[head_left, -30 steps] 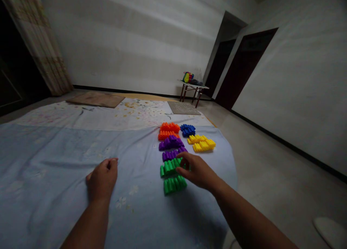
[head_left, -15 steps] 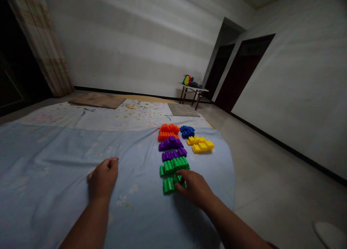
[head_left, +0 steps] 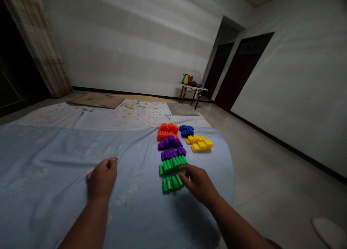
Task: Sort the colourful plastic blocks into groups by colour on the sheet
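Note:
Toy blocks of ribbed plastic lie sorted by colour in short rows on the blue flowered cloth point(head_left: 135, 209). My right hand point(head_left: 199, 182) is at the right end of the green blocks point(head_left: 173, 182), thumb and forefinger apart with nothing visible between them. It partly covers that end, and I cannot tell whether the fingertips touch the blocks. Behind the green rows are purple blocks point(head_left: 171, 143), then orange blocks point(head_left: 168, 131). Yellow blocks point(head_left: 202, 144) and blue blocks point(head_left: 187, 130) lie to their right. My left hand point(head_left: 103, 178) rests on the cloth as a loose fist, with nothing seen in it.
A brown mat point(head_left: 96, 100) and a grey-beige mat point(head_left: 183, 109) lie at the far edge of the cloth. Beyond stands a small table point(head_left: 192, 86) with a colourful bag point(head_left: 187, 79). The tiled floor point(head_left: 265, 176) runs along the right side.
My right hand has drawn slightly right, showing more of the front green row. Thumb and forefinger are now apart beside it. My left hand stays in place.

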Available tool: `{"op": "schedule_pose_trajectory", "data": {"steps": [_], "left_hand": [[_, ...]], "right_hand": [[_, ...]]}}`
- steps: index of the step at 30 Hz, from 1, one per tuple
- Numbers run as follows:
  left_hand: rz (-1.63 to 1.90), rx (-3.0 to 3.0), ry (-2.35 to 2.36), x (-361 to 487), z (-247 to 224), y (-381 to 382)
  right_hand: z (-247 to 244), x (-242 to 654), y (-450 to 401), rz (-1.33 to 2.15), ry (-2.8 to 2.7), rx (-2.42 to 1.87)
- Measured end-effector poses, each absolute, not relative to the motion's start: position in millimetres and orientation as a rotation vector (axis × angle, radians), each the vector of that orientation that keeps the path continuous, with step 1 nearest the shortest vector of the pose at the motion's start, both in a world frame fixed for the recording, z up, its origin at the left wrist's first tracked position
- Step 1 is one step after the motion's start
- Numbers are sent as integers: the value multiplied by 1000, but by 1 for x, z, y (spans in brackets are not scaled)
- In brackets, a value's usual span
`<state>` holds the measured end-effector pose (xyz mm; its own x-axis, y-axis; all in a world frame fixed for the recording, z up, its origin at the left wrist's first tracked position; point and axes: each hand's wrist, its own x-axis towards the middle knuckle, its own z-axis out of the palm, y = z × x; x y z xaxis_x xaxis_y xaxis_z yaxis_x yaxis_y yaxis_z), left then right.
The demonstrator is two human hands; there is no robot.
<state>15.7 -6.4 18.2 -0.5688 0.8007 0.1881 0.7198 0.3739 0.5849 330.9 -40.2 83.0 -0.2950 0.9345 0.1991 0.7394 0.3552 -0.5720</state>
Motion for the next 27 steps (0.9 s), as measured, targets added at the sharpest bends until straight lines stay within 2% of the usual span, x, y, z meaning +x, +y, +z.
{"op": "schedule_pose_trajectory", "data": {"steps": [8, 14, 20, 27], "left_hand": [[901, 1377, 2503, 12, 16, -3], [967, 1361, 2469, 6, 12, -1], [973, 1381, 2451, 6, 13, -4], [1083, 1380, 2397, 5, 17, -8]], "right_hand": [[35, 376, -37, 770, -1609, -1488], [29, 367, -48, 772, -1903, -1486], [39, 342, -46, 575, -2197, -1539], [37, 342, -45, 546, -2147, -1509]]}}
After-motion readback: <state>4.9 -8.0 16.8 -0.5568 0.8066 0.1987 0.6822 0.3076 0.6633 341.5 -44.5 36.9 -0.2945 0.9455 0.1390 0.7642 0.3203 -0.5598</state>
